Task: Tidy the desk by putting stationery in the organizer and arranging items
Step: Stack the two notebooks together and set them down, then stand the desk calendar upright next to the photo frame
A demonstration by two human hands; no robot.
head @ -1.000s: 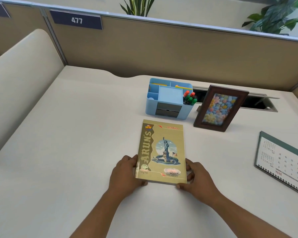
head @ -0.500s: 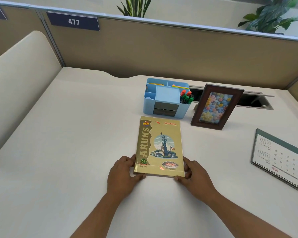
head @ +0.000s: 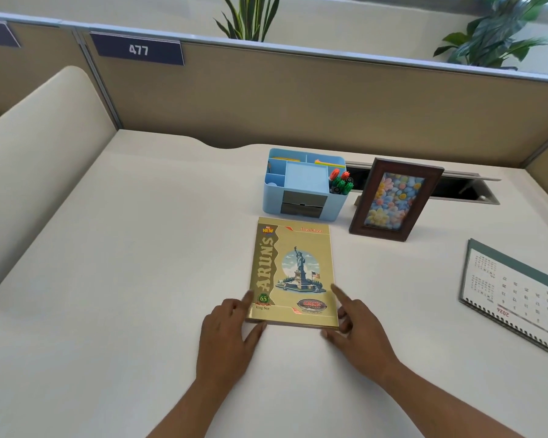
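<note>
— Start at the fingers. What are they doing?

— Both hands lie spread and loose, pinching nothing. The left hand (head: 227,335) has its fingertips at the near left corner of the notebook (head: 293,273), the thumb under the near edge. The right hand (head: 359,331) flanks the near right corner, forefinger stretched along the notebook's right edge, the other fingers curled beside it. Whether the tips press the cover or only touch its edges, I cannot tell.

— And the notebook itself?

— Gold, glossy cover, "ARUN'S" printed up its left margin, a Statue of Liberty picture in the middle, a red oval badge near the bottom. It lies flat on the desk (head: 124,279), closed, cover up.

— Which way does it run?

— Its long axis runs away from the person, top edge toward the organizer (head: 304,184), bottom edge toward the hands; it is nearly square to the desk's front.

— Everything else, measured from that notebook?

— The blue organizer stands just beyond its far edge, red and green markers (head: 340,183) upright in its right compartment. A dark picture frame (head: 394,199) leans beyond and to the right. A desk calendar (head: 519,295) lies well apart to the right.
</note>
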